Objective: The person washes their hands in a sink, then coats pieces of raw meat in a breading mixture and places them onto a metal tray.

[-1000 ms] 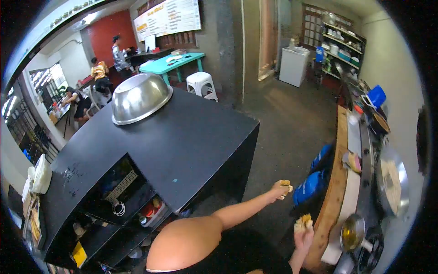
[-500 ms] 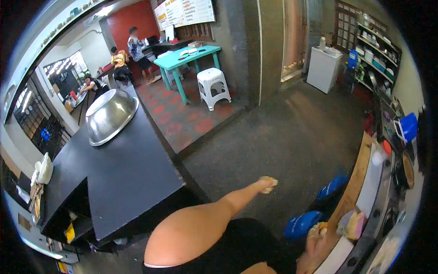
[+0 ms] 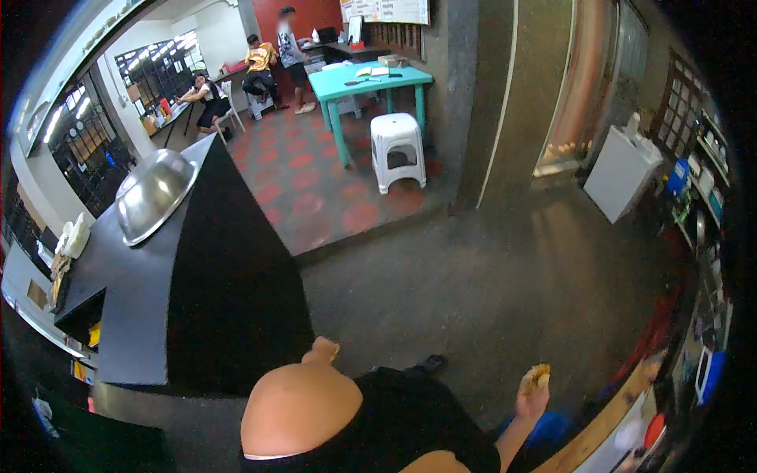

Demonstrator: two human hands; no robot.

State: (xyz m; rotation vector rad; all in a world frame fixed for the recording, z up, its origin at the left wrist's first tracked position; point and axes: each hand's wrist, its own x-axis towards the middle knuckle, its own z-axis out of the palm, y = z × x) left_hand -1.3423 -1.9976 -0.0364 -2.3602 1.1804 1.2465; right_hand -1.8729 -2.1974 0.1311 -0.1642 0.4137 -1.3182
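My left hand [image 3: 324,349] hangs low in front of my body, close to the end of the black counter [image 3: 236,284]. Its fingers are curled, with a bit of yellowish stuff at the tips. My right hand [image 3: 533,396] is raised over the floor at lower right, fingers bent together. Yellow-brown, crumbly-looking stuff [image 3: 540,374] shows at its fingertips; whether it is held or stuck on, I cannot make out. A blue object [image 3: 548,428] lies below that hand, beside the wooden edge [image 3: 587,445] of a worktop.
An upturned steel bowl [image 3: 158,197] sits on the counter. Past a raised tiled floor [image 3: 296,209] stand a white stool [image 3: 398,150] and a turquoise table [image 3: 367,77]. Several people are at the back left. A white chest-like appliance [image 3: 623,173] and shelves [image 3: 714,169] are at right.
My view has swung and moved forward past the counter's corner. My left hand has drawn in toward my body; my right hand has lifted away from the worktop at right.
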